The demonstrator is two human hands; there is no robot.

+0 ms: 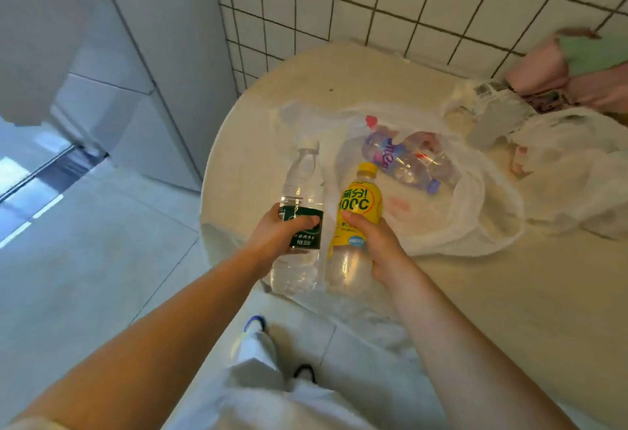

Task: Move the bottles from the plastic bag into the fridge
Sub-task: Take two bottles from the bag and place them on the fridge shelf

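While gripping one bottle apiece: left hand (272, 232) curled round green-label water bottle (299, 212), right hand (377, 242) wrapped on yellow-label bottle (356, 219), both lifted side by side over round table (258, 144) edge at 6 o'clock. One more purple-label bottle (404, 161) lying inside open plastic bag (475, 198) at 1 o'clock. Second crumpled white bag (571, 171) at 2 o'clock. White fridge (163, 66) at 10 o'clock, open floor between
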